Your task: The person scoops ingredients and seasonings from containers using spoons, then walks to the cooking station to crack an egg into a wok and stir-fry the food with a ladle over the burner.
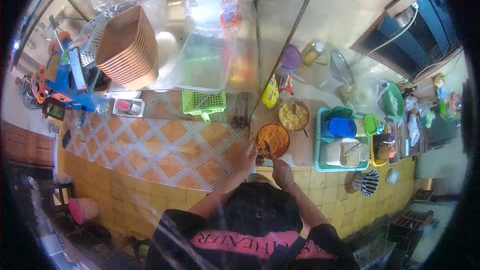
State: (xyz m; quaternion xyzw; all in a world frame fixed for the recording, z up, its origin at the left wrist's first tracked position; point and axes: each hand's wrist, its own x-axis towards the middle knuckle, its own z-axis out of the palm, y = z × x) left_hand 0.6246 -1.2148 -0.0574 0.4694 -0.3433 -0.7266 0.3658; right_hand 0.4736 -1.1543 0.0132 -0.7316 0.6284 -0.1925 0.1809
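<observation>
A round bowl (287, 149) of orange, crumbly food stands at the counter's edge in front of me. My left hand (248, 160) grips the near left side of this bowl, its fingers partly hidden by the rim. My right hand (282, 174) is closed around the handle of a spoon (269, 149), whose head dips into the orange food. Just behind sits a second bowl (294, 115) of pale yellow food with a utensil in it. A yellow packet (270, 93) and a small red packet (286, 84) stand at the back.
To the right, a turquoise basket (320, 166) holds a blue-lidded tub (342, 127) and a white container (342, 154). On the left are a green basket (203, 102), scissors (239, 120), a stack of brown trays (127, 50) and a clear plastic box (205, 62).
</observation>
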